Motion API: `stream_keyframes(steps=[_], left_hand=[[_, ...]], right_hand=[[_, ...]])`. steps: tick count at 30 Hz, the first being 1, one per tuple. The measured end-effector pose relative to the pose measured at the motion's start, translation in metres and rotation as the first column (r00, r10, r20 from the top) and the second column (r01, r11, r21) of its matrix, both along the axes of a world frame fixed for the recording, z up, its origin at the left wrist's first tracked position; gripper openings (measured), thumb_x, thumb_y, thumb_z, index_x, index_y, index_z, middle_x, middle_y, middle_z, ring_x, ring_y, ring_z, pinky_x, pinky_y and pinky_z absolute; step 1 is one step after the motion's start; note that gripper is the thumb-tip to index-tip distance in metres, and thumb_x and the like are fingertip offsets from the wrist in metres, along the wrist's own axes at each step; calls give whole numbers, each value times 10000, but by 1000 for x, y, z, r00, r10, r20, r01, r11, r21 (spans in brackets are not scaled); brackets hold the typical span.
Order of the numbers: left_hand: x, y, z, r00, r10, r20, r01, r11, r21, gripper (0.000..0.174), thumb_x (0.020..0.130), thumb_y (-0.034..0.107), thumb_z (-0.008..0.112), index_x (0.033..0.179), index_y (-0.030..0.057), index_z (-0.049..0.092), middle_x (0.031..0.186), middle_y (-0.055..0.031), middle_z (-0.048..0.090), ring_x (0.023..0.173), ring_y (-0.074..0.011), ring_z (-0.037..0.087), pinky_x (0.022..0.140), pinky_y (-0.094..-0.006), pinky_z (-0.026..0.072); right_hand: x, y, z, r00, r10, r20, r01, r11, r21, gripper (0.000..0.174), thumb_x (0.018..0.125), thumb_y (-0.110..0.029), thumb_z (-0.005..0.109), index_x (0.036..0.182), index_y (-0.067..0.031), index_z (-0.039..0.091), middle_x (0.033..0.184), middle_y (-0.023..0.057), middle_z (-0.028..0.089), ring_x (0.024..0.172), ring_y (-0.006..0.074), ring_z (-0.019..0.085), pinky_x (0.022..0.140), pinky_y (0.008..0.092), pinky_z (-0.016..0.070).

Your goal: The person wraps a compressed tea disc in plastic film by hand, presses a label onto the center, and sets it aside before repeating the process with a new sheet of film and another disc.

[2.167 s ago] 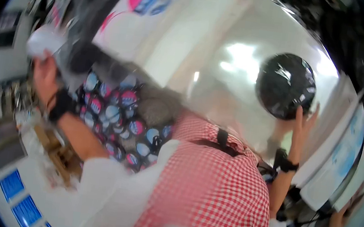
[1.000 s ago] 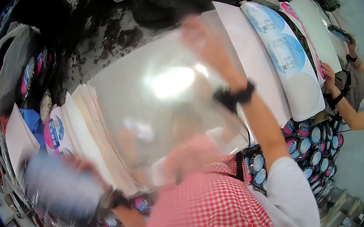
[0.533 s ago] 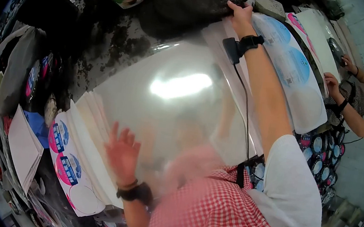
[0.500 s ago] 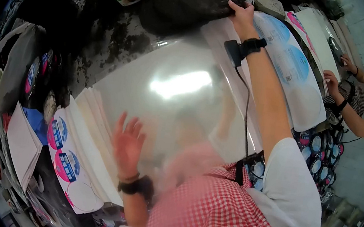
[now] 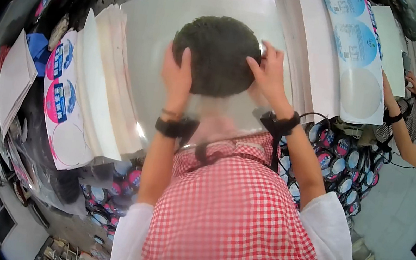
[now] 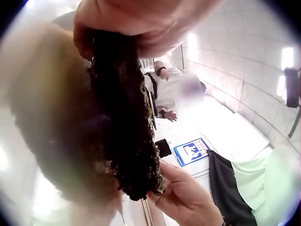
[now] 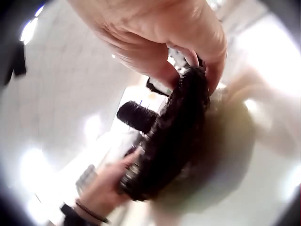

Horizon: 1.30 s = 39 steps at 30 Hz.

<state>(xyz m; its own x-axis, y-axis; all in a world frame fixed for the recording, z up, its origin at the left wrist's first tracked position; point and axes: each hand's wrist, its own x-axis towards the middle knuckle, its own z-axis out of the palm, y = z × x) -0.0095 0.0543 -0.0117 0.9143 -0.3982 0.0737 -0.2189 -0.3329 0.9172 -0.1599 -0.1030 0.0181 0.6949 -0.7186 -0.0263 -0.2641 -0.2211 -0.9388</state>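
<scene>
A dark green, rough-edged round stack of thin sheets (image 5: 216, 57) stands over the shiny metal surface (image 5: 144, 32) in the head view. The left hand (image 5: 177, 76) grips its left edge, thumb on the near face. On the opposite edge the right hand (image 5: 272, 75) holds it between thumb and fingers. Seen edge-on in the left wrist view, the stack (image 6: 124, 113) is thick and dark, with the left hand (image 6: 146, 23) round its upper end and the right hand (image 6: 186, 195) at its lower end. The right wrist view shows the stack (image 7: 171, 136) tilted between both hands.
Pale paper sheets (image 5: 105, 74) and printed label sheets (image 5: 64, 106) lie left of the metal surface; more label sheets (image 5: 355, 49) lie right. Many round labelled packs (image 5: 344, 169) sit below the right edge. Another person's arm (image 5: 402, 129) is at the far right.
Both hands have come together at the centre and now hold the dark round stack. Earlier the right hand reached to the dark pile at the back while the left was raised and empty.
</scene>
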Motion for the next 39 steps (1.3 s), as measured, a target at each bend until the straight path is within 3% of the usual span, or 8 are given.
stream_keyframes(steps=[2,7,10,20,24,29,36,39], left_hand=[[-2,-8,5,993,68,92,-75,995,73,484,933,272,592,1295,-33,492,1275,-242,541,1158,-348,536,993,-387,400],[4,28,31,900,-47,433,-162,887,432,282,903,255,609,1109,64,584,1376,-207,466,1285,-374,412,1032,-463,344],[16,110,38,630,-773,78,714,615,334,209,839,276,671,927,104,591,1441,-167,408,1376,-365,295,1090,-493,240],[-16,146,22,634,-773,21,716,598,361,143,800,187,684,887,81,647,1391,-109,472,1349,-339,354,1089,-503,244],[9,117,40,621,-779,-87,720,523,457,161,830,213,674,947,105,691,1196,-65,578,1179,-289,491,953,-428,361],[-5,35,82,565,-423,708,-74,829,554,180,838,237,672,869,59,667,864,-34,554,883,-233,539,746,-458,371],[-48,-7,21,780,-348,520,55,866,497,824,785,516,679,1355,-15,410,1325,-238,408,1204,-373,402,954,-445,345],[-39,-21,7,765,-363,532,-27,807,589,687,850,426,620,1343,-16,437,1313,-212,420,1197,-362,401,968,-476,323]], right_hand=[[14,16,20,994,7,-111,-85,691,-718,523,799,-101,713,1279,-104,506,1206,163,511,1104,324,531,937,414,460],[14,32,-11,872,311,-377,-488,522,-700,539,836,-493,605,1317,-257,539,1490,107,347,1383,324,284,1111,533,232],[13,33,-16,876,307,-371,-481,528,-699,520,844,-505,592,1292,-242,556,1490,96,346,1384,313,280,1118,534,214],[15,29,-14,890,340,-304,-442,478,-759,475,865,-479,584,1234,-181,592,1450,112,395,1359,330,309,1112,482,249],[18,22,-14,763,600,-241,-638,639,-430,386,864,-378,609,1152,-121,616,1400,151,450,1333,346,343,1091,431,295],[21,-12,20,546,768,-335,-837,488,-246,179,815,-192,637,916,-45,651,1375,171,501,940,260,612,798,363,482],[78,-50,31,278,836,-473,-951,309,-13,221,773,-181,655,906,-7,623,688,129,595,632,267,554,620,358,472],[51,-16,89,746,570,-344,-634,448,-631,237,768,-157,671,969,-33,647,828,125,625,737,315,594,675,395,488]])
